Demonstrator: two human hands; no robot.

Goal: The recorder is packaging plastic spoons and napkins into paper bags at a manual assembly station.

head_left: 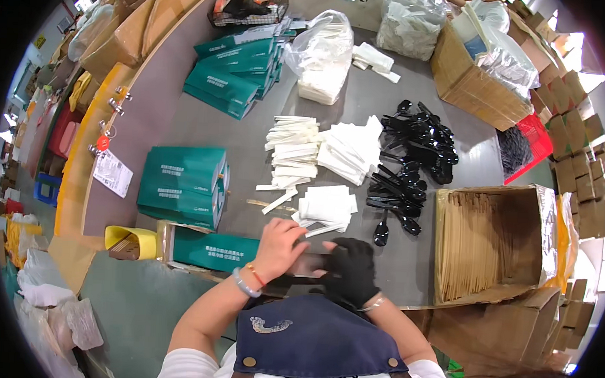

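Note:
At the near edge of the grey table my left hand (279,250) is bare, with bracelets on the wrist, its fingers curled inward. My right hand (349,271) wears a black glove with bare fingertips and faces it, fingers bent. Between them is a blurred, brownish thing (306,264) whose kind I cannot make out. Just left of my left hand lies a dark green printed box (209,250). Beyond my fingers lie flat white packets (327,207) and narrow white paper-wrapped strips (294,148). Several black plastic spoons (400,193) are heaped to the right.
Green packages stand in a stack (181,184) at left, with more green packages (233,68) behind. A clear bag of white packets (323,61) stands at the back. An open carton of brown sheets (489,248) sits at right. A low partition (147,108) borders the left side.

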